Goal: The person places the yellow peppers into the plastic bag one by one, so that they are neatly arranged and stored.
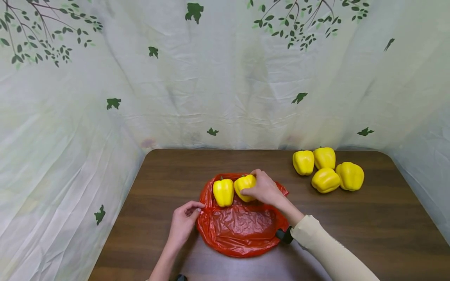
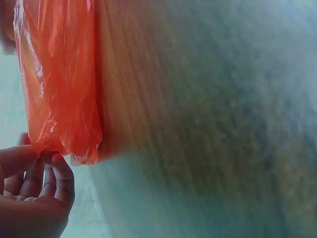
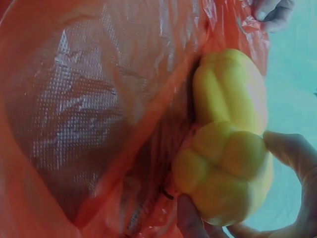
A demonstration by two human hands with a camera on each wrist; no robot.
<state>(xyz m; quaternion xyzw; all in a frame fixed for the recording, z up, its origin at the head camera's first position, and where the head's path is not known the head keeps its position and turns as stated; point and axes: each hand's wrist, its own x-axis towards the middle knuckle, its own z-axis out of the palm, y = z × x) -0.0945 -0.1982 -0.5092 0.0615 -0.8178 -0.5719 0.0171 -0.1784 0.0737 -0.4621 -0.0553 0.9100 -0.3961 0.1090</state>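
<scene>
A red plastic bag [image 1: 242, 226] lies spread on the table, its mouth opened wide. Inside its far part sits a yellow bell pepper [image 1: 223, 192], stem up. Right beside that one, my right hand [image 1: 263, 189] grips a second yellow bell pepper [image 1: 244, 186], thumb on one side and fingers on the other. The right wrist view shows the lobed bottom of the held pepper [image 3: 223, 173] against the other pepper [image 3: 233, 89]. At the bag's left edge, my left hand [image 1: 183, 220] pinches the plastic between thumb and fingers; the left wrist view shows this pinch on the bag [image 2: 64, 99].
Several yellow bell peppers [image 1: 325, 180] stand grouped at the table's back right. The brown wooden table [image 1: 168, 179] ends at a pale curtain [image 1: 225, 78] with leaf prints behind it. A dark wrist strap piece [image 1: 284, 235] hangs by the bag's right edge.
</scene>
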